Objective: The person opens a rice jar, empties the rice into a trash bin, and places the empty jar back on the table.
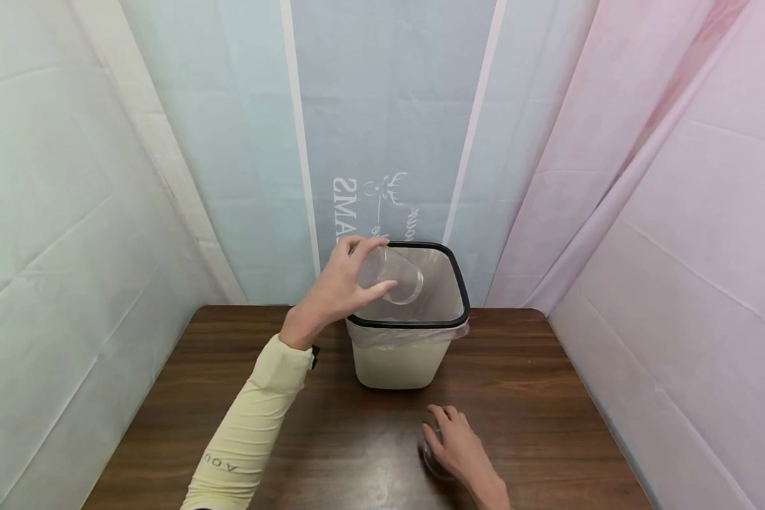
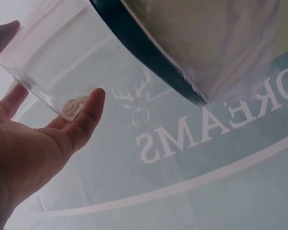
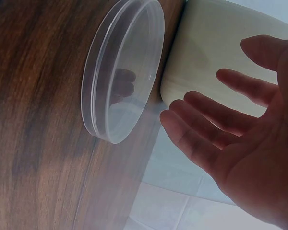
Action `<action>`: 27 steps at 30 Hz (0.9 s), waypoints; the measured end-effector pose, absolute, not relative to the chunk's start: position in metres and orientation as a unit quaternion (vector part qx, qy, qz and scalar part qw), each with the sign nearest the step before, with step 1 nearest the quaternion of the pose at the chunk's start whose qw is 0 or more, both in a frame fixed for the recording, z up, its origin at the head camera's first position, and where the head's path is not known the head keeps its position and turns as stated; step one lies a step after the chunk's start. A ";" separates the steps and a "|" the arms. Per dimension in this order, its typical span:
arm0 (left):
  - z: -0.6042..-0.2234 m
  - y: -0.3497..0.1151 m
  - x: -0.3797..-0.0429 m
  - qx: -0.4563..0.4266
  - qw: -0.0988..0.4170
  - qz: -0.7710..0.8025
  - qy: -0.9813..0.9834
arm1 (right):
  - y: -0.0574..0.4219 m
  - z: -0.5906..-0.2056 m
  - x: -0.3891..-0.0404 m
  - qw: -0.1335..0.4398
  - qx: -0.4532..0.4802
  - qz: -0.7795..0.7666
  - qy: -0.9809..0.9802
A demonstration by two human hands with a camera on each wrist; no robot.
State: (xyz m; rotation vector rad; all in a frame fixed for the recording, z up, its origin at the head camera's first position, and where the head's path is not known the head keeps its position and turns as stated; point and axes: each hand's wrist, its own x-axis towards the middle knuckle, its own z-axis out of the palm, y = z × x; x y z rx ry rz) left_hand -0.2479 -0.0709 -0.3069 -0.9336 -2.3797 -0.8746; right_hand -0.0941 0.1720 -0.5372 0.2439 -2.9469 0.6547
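My left hand (image 1: 336, 287) grips a clear plastic jar (image 1: 397, 270) between thumb and fingers. The jar is tipped on its side over the bin (image 1: 398, 365), mouth toward the bin's inside. In the left wrist view the fingers curl round the base of the jar (image 2: 48, 62). Lower right, my right hand (image 1: 457, 450) hovers over a clear round lid (image 3: 93, 91) on the tabletop. Its fingers are loosely bent and apart from the lid in the right wrist view, holding nothing.
The cream bin has a black rim (image 1: 464, 294) and a clear liner bag (image 1: 414, 336) folded over its edge. It stands at the back of a dark wooden table (image 1: 510, 361). Printed fabric curtains (image 1: 389, 92) hang behind and on both sides.
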 end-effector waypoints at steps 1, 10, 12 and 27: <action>-0.306 -0.072 -0.248 -0.334 0.214 -0.313 -0.863 | 0.172 -0.537 -0.094 0.056 0.080 0.216 -0.972; -0.305 -0.082 -0.251 -0.323 0.195 -0.300 -0.876 | 0.173 -0.536 -0.096 0.055 0.086 0.213 -0.972; -0.304 -0.082 -0.251 -0.309 0.193 -0.322 -0.874 | 0.173 -0.536 -0.096 0.054 0.086 0.213 -0.972; -0.301 -0.092 -0.259 -0.153 0.101 -0.495 -0.849 | 0.173 -0.536 -0.099 0.038 0.087 0.221 -0.971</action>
